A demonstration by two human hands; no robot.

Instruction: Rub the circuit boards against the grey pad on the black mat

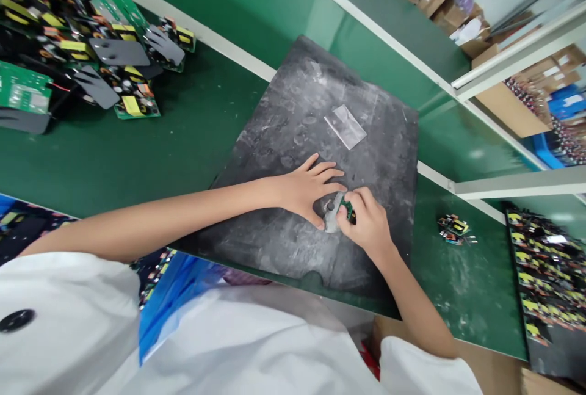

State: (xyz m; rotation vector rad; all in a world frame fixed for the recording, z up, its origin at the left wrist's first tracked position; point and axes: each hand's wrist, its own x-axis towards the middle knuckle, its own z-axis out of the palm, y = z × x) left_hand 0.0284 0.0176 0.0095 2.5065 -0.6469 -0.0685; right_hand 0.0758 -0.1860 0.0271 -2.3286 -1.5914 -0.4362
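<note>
On the dark mat (284, 132), my left hand (309, 190) lies with its fingers spread, its thumb and index fingertip beside a small grey plate (331, 221). My right hand (366, 221) is closed in a pinch on a small green circuit board (348, 207) at the plate's right edge. The fingers hide part of the board. Farther up the mat sits a flat, clear-looking rectangular piece (346, 127), untouched.
Circuit boards with grey plates (119, 53) are heaped at the upper left of the green table (196, 120). A small board (455, 228) lies to the right, near a tray of boards (549, 273). White frame bars (517, 182) cross the right side.
</note>
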